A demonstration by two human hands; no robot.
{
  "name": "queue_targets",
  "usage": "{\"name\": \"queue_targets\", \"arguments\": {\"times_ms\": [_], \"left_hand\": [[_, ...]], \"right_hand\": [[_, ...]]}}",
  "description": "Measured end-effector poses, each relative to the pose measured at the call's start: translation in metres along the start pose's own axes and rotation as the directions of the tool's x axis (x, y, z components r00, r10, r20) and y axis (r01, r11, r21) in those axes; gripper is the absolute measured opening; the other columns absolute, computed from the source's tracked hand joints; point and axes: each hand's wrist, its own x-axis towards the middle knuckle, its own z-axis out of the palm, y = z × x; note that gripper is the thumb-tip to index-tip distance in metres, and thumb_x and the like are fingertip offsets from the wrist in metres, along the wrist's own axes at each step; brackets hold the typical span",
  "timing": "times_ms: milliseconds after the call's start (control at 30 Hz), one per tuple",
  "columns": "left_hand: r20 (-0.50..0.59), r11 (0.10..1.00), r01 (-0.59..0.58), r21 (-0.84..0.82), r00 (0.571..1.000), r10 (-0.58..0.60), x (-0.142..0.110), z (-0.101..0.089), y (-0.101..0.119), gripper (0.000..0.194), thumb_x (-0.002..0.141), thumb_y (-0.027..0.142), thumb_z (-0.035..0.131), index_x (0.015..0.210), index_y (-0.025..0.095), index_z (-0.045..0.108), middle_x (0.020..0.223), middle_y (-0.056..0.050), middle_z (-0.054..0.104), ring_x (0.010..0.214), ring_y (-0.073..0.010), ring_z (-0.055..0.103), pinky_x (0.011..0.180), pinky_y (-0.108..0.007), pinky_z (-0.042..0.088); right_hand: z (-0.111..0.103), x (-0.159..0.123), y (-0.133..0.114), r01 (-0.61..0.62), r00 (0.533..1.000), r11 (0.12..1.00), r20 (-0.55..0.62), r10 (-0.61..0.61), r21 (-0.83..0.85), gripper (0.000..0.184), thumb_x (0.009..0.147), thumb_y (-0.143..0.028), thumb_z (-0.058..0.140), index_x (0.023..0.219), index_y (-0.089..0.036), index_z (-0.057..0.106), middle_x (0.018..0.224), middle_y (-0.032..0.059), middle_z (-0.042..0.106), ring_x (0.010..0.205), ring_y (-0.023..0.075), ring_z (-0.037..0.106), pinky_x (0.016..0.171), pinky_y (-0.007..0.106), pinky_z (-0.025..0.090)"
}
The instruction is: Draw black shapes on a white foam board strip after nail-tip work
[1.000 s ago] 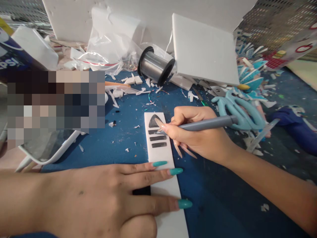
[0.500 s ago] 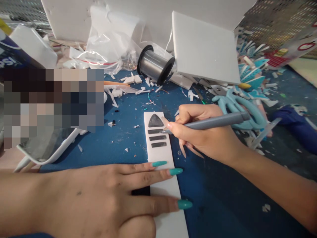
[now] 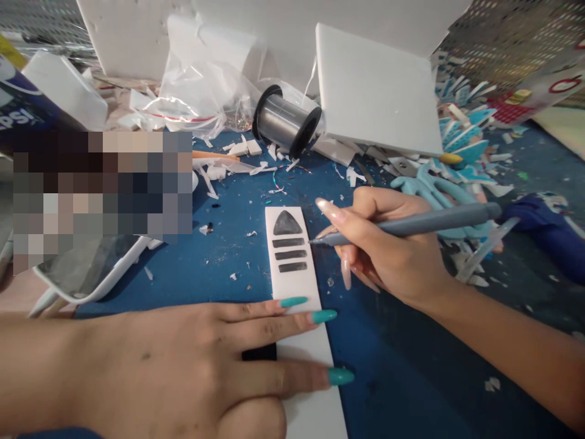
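A long white strip (image 3: 295, 292) lies on the blue work surface, its far end marked with a dark rounded triangle (image 3: 286, 224) and three dark bars (image 3: 292, 255) below it. My left hand (image 3: 196, 366) lies across the strip with fingers stretched and spread, pressing it flat; the nails are teal. A black patch (image 3: 260, 353) shows between its fingers. In my right hand (image 3: 388, 244) is a grey pen (image 3: 439, 218), pinched between thumb and fingers. The pen's tip is at the strip's right edge, beside the top bar.
Behind the strip are a wire spool (image 3: 287, 122), a clear plastic bag (image 3: 201, 85) and a white foam board (image 3: 379, 91). Light-blue scissors handles (image 3: 457, 195) lie behind my right hand. White scraps (image 3: 247, 148) litter the surface. At left sits a white-rimmed tray (image 3: 105, 283).
My right hand has drawn the pen back to the right, from over the top bar to the strip's edge. My left hand stays in place.
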Motion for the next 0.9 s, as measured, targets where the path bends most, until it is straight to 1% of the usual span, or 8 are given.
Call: {"name": "queue_targets", "arguments": {"times_ms": [100, 200, 267, 367, 533, 767, 833, 900], "left_hand": [[-0.009, 1.0, -0.003, -0.001, 1.0, 0.003, -0.001, 0.002, 0.0, 0.027, 0.094, 0.033, 0.044, 0.09, 0.019, 0.066, 0.143, -0.002, 0.045, 0.135, -0.0289, 0.037, 0.112, -0.041, 0.039], [-0.034, 1.0, -0.014, -0.019, 0.999, 0.013, 0.0, 0.001, -0.001, 0.027, 0.093, 0.033, 0.045, 0.088, 0.018, 0.067, 0.143, -0.003, 0.045, 0.135, -0.0272, 0.039, 0.111, -0.038, 0.039], [-0.011, 0.999, -0.017, -0.029, 1.0, 0.017, 0.002, -0.001, -0.001, 0.026, 0.092, 0.032, 0.047, 0.087, 0.017, 0.067, 0.143, -0.005, 0.045, 0.134, -0.0251, 0.04, 0.111, -0.035, 0.039], [0.019, 0.999, -0.026, -0.046, 0.999, 0.027, 0.004, -0.004, -0.001, 0.026, 0.091, 0.029, 0.047, 0.086, 0.016, 0.068, 0.14, -0.006, 0.048, 0.133, -0.0221, 0.041, 0.111, -0.031, 0.038], [-0.108, 0.999, -0.024, -0.039, 0.994, 0.02, 0.002, 0.0, -0.002, 0.028, 0.093, 0.027, 0.043, 0.09, 0.016, 0.068, 0.138, -0.005, 0.05, 0.131, -0.0185, 0.044, 0.114, -0.029, 0.032], [-0.059, 0.999, -0.019, -0.05, 0.998, 0.016, 0.0, 0.005, -0.001, 0.031, 0.095, 0.029, 0.038, 0.092, 0.017, 0.067, 0.144, -0.004, 0.044, 0.137, -0.0185, 0.035, 0.118, -0.031, 0.025], [-0.066, 0.998, -0.021, -0.054, 0.998, 0.018, 0.001, 0.004, 0.0, 0.032, 0.095, 0.028, 0.038, 0.092, 0.016, 0.067, 0.144, -0.005, 0.043, 0.137, -0.0191, 0.035, 0.117, -0.031, 0.025], [-0.026, 0.998, -0.027, -0.051, 0.999, 0.026, 0.002, 0.002, -0.001, 0.031, 0.095, 0.029, 0.039, 0.091, 0.016, 0.067, 0.143, -0.005, 0.044, 0.136, -0.0195, 0.037, 0.116, -0.032, 0.028]], "right_hand": [[0.004, -0.008, -0.004, 0.004, 0.997, 1.0, 0.074, -0.003, -0.022, 0.045, 0.081, -0.023, 0.066, 0.048, -0.02, 0.035, 0.036, -0.0079, 0.042, 0.024, 0.004, 0.039, 0.025, 0.018, 0.027], [0.008, -0.013, -0.004, 0.083, 0.985, 0.993, 0.159, -0.068, -0.088, 0.043, 0.083, -0.017, 0.062, 0.047, -0.019, 0.036, 0.038, -0.0073, 0.042, 0.029, 0.0034, 0.04, 0.029, 0.018, 0.028], [0.01, -0.014, -0.002, 0.14, 0.976, 0.983, 0.186, -0.116, -0.122, 0.042, 0.082, -0.015, 0.061, 0.047, -0.018, 0.039, 0.041, -0.0069, 0.044, 0.032, 0.0029, 0.04, 0.031, 0.018, 0.028], [0.011, -0.013, 0.0, 0.133, 0.977, 0.981, 0.187, -0.106, -0.139, 0.041, 0.082, -0.015, 0.062, 0.048, -0.018, 0.04, 0.043, -0.0072, 0.042, 0.035, 0.0029, 0.039, 0.032, 0.018, 0.028], [0.013, -0.014, 0.001, 0.075, 0.981, 0.989, 0.19, -0.049, -0.131, 0.041, 0.081, -0.015, 0.064, 0.049, -0.019, 0.037, 0.041, -0.0083, 0.038, 0.034, 0.0036, 0.036, 0.031, 0.018, 0.026], [0.014, -0.015, 0.003, 0.082, 0.978, 0.985, 0.201, -0.051, -0.151, 0.043, 0.082, -0.019, 0.063, 0.049, -0.019, 0.035, 0.042, -0.0081, 0.037, 0.036, 0.0039, 0.036, 0.033, 0.018, 0.028], [0.014, -0.015, 0.003, 0.095, 0.977, 0.984, 0.205, -0.064, -0.149, 0.043, 0.082, -0.019, 0.062, 0.049, -0.019, 0.035, 0.043, -0.008, 0.038, 0.036, 0.0037, 0.036, 0.034, 0.018, 0.028], [0.013, -0.015, 0.002, 0.1, 0.975, 0.984, 0.212, -0.067, -0.147, 0.042, 0.083, -0.018, 0.062, 0.05, -0.019, 0.036, 0.043, -0.008, 0.039, 0.036, 0.0034, 0.036, 0.034, 0.018, 0.027]]}}
